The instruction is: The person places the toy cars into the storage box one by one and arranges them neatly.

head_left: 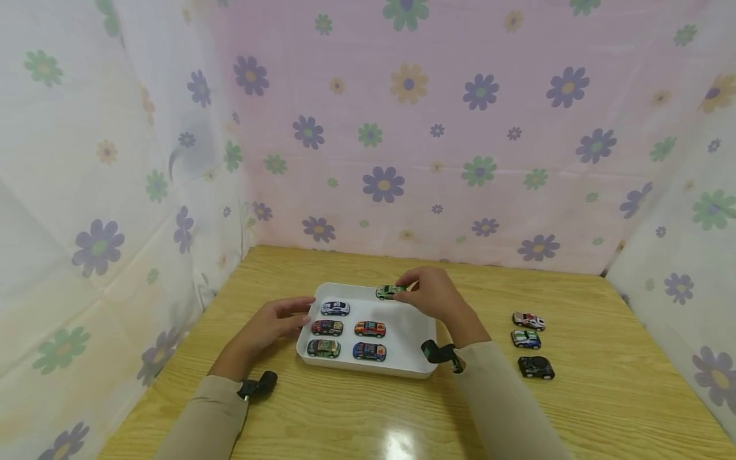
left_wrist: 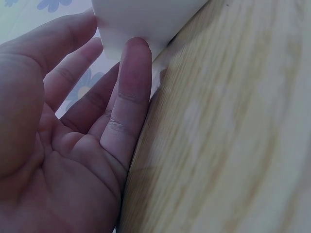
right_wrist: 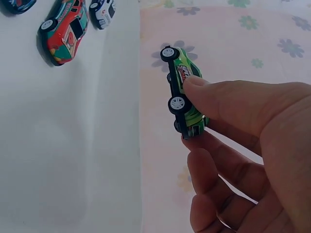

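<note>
My right hand (head_left: 432, 295) pinches a green toy car (right_wrist: 187, 92) between thumb and fingers, above the far side of a white tray (head_left: 405, 365). In the right wrist view the car's wheels face the tray. My left hand (head_left: 276, 326) touches the tray's left end with its fingertips; in the left wrist view these fingers (left_wrist: 133, 87) are fairly straight against the outer wall. Inside the tray, a white toy car (head_left: 335, 308), a dark red one (head_left: 327, 328) and a camouflage-patterned one (head_left: 324, 348) form a left column. Beside them stand a red one (head_left: 370, 329) and a blue one (head_left: 370, 351).
Right of the tray, on the wooden table (head_left: 609, 383), stand a white-and-red toy car (head_left: 529, 321), a green-and-white one (head_left: 526, 339) and a black one (head_left: 536, 367). Flower-patterned cloth (head_left: 431, 140) hangs behind the table and along both sides.
</note>
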`<state>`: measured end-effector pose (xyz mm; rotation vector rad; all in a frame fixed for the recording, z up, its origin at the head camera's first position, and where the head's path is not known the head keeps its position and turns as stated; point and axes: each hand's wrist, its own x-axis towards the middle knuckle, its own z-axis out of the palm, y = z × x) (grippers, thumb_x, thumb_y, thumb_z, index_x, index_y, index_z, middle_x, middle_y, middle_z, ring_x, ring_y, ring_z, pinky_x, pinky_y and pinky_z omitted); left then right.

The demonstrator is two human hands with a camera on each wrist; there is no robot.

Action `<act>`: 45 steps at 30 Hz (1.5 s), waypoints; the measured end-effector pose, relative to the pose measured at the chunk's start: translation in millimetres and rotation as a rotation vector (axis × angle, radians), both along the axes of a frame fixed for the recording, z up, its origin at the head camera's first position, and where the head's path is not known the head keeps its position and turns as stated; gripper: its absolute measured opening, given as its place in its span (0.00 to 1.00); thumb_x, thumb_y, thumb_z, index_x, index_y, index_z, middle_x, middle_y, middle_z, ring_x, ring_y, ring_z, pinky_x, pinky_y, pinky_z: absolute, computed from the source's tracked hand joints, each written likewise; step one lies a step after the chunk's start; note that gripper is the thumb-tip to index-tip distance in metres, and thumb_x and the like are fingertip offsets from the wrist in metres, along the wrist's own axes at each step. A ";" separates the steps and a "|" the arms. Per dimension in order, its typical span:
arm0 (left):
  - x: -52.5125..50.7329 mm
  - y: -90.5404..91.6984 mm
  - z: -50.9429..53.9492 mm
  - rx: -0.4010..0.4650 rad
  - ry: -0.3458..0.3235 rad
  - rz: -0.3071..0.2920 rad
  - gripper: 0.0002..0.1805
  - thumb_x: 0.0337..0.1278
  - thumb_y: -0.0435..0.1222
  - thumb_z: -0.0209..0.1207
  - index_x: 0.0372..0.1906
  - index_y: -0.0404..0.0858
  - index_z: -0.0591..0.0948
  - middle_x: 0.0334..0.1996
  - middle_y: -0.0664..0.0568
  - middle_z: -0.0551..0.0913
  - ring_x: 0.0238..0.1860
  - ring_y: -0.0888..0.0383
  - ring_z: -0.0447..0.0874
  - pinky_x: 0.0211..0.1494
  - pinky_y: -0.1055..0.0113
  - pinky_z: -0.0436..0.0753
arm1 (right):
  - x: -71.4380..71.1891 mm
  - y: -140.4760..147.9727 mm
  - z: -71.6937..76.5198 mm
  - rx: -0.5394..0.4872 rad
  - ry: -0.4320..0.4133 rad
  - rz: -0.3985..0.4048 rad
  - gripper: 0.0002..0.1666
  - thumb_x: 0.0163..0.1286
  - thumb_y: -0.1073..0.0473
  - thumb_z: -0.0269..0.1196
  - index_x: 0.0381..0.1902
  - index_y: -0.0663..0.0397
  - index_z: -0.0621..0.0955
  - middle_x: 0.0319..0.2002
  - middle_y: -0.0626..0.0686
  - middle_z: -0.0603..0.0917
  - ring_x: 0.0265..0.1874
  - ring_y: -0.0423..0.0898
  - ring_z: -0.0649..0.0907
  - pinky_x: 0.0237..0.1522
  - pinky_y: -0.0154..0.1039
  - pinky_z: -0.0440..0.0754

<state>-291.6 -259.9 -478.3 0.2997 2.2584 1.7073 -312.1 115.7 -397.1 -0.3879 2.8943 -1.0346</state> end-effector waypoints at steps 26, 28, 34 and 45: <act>-0.4 0.2 2.0 -0.003 0.021 -0.022 0.31 0.68 0.42 0.67 0.73 0.42 0.75 0.70 0.40 0.76 0.59 0.51 0.83 0.53 0.63 0.88 | -10.3 -30.3 -28.1 -0.052 -0.087 -0.029 0.10 0.63 0.54 0.77 0.43 0.41 0.91 0.39 0.45 0.86 0.39 0.46 0.81 0.38 0.38 0.81; -0.8 0.0 1.0 -0.009 0.027 -0.025 0.31 0.68 0.43 0.67 0.73 0.43 0.75 0.70 0.41 0.76 0.59 0.51 0.83 0.53 0.63 0.88 | -11.5 -30.7 -32.3 -0.052 -0.084 -0.024 0.10 0.63 0.54 0.77 0.43 0.41 0.91 0.39 0.45 0.86 0.39 0.46 0.81 0.38 0.38 0.82; -0.9 0.3 0.2 -0.010 0.024 -0.020 0.31 0.67 0.43 0.67 0.73 0.43 0.76 0.70 0.41 0.77 0.60 0.51 0.82 0.53 0.63 0.88 | -13.6 -31.8 -40.7 -0.046 -0.073 -0.021 0.10 0.62 0.54 0.77 0.42 0.41 0.91 0.38 0.44 0.85 0.38 0.45 0.80 0.36 0.37 0.81; -1.7 -0.7 -0.7 -0.016 0.019 -0.015 0.31 0.67 0.44 0.67 0.73 0.43 0.76 0.69 0.41 0.77 0.59 0.52 0.83 0.53 0.62 0.88 | -10.8 -34.1 -40.8 0.038 -0.056 -0.017 0.10 0.60 0.51 0.79 0.41 0.39 0.93 0.36 0.41 0.88 0.36 0.42 0.81 0.38 0.39 0.81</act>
